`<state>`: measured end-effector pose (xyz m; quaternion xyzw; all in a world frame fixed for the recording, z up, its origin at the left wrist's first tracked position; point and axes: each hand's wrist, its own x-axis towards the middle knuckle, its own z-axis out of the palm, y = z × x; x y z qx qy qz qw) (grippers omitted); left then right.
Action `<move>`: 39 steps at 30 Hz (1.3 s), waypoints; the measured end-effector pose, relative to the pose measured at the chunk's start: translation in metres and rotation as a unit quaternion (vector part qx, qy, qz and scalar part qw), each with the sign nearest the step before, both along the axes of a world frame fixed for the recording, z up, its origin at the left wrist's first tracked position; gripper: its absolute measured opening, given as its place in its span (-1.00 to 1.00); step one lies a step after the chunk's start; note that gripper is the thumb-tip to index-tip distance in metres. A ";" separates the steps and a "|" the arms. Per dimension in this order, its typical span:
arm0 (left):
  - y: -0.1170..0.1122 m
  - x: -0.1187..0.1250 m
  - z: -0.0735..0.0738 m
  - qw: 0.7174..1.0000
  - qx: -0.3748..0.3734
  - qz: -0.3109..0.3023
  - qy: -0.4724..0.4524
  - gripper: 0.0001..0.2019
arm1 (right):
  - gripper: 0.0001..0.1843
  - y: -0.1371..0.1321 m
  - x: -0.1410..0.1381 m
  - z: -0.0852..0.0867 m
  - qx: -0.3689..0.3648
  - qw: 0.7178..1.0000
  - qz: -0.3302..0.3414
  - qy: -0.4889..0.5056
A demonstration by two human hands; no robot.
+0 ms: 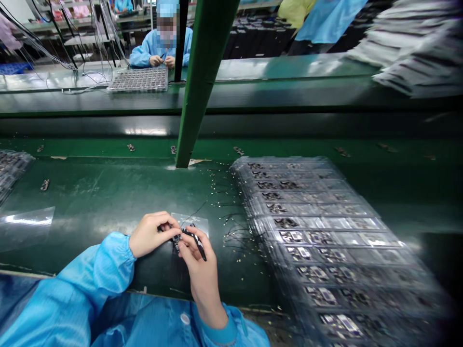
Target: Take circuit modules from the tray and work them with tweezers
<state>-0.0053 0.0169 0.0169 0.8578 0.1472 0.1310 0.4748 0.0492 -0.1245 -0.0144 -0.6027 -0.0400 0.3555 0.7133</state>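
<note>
My left hand (154,233) is closed on a small circuit board (176,242), pinching it between thumb and fingers just above the green bench. In my right hand (198,255) are black tweezers (198,246) with white marks, angled toward the board. The tweezers' tips are hidden by the fingers, and the right fingertips meet the board's edge. A thin black wire (197,210) sticks up beyond both hands. Under them lies a clear plastic sheet (200,225).
Stacked clear trays (347,224) with boards stand at right, beside loose black wires (229,217). A green post (202,82) rises ahead. Another tray (12,168) is at left, near a loose board (45,184). Across the line sits a co-worker (144,50) in blue.
</note>
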 end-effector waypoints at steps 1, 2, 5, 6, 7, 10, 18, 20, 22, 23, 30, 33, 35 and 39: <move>0.000 0.000 0.000 1.000 0.000 0.000 0.000 -0.90 | -0.55 0.000 0.000 0.000 0.001 1.000 -0.001 0.001; 0.000 0.000 -0.001 1.000 -0.001 -0.001 0.000 -0.91 | -0.55 0.000 0.000 0.000 0.002 1.000 -0.002 0.002; 0.000 -0.001 -0.001 1.000 -0.004 -0.004 -0.001 -0.92 | -0.55 0.001 -0.001 0.000 0.004 1.000 -0.010 0.005; 0.000 -0.001 -0.001 1.000 -0.004 -0.005 -0.001 -0.91 | -0.55 0.002 -0.002 0.000 0.006 1.000 -0.013 0.004; 0.000 -0.001 -0.001 1.000 -0.003 -0.007 -0.001 -0.91 | -0.54 0.002 -0.002 0.000 0.007 1.000 -0.016 0.002; 0.000 0.000 0.001 1.000 -0.001 -0.011 0.000 -0.90 | -0.56 0.003 -0.002 0.001 0.011 1.000 -0.020 -0.011; -0.002 0.000 0.002 1.000 0.000 -0.015 -0.015 -0.88 | -0.61 0.003 -0.002 -0.001 0.002 0.998 -0.015 -0.054; -0.002 -0.001 0.001 1.000 0.000 -0.012 -0.012 -0.88 | -0.61 0.002 -0.003 -0.002 0.002 0.998 -0.018 -0.059; -0.002 -0.001 0.001 1.000 -0.001 -0.007 -0.011 -0.90 | -0.61 0.002 -0.003 -0.002 0.001 0.998 -0.018 -0.062; -0.002 -0.001 0.001 1.000 -0.002 -0.007 -0.014 -0.91 | -0.61 0.002 -0.003 -0.002 0.000 0.998 -0.017 -0.062; -0.003 0.000 0.004 0.999 -0.010 -0.013 -0.035 -0.85 | -0.63 0.004 -0.002 0.005 -0.004 0.998 -0.024 -0.062; -0.003 0.000 0.002 1.000 -0.006 0.000 -0.022 -0.85 | -0.63 0.004 -0.002 0.004 -0.004 0.998 -0.023 -0.061; -0.004 -0.001 0.001 1.000 0.001 0.007 -0.017 -0.87 | -0.62 0.004 -0.003 0.003 -0.004 0.998 -0.021 -0.060; -0.006 -0.001 0.001 1.000 0.017 0.013 -0.020 -0.90 | -0.62 0.003 -0.003 0.001 0.001 0.998 -0.018 -0.056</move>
